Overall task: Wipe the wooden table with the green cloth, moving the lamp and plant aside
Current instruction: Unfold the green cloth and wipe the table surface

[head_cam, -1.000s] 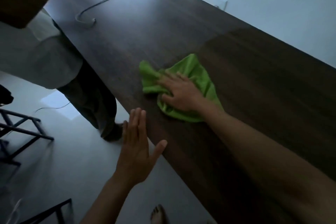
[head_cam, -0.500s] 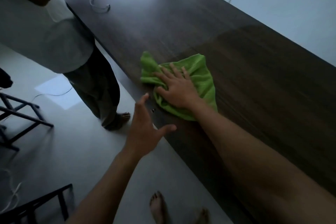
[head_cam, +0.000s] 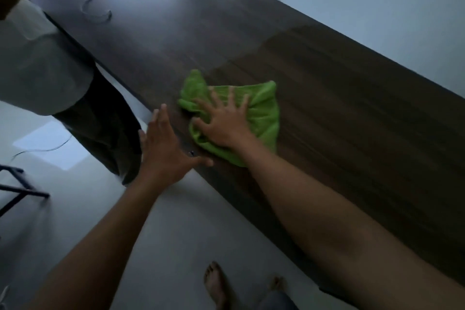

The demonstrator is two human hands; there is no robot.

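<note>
The green cloth lies crumpled on the dark wooden table near its front edge. My right hand presses flat on the cloth with fingers spread. My left hand hovers at the table's front edge just left of the cloth, palm down, fingers apart, holding nothing. A tiny dark speck sits on the table between the two hands. No lamp or plant is in view.
Another person stands against the table's front edge at the left. A loose cable curls on the far part of the table. A dark metal frame stands on the floor at the left. My bare feet show below.
My right hand has spread its fingers wider and the cloth has flattened out to the right. My left hand has shifted along the table edge toward the cloth. The view has tilted downward.
</note>
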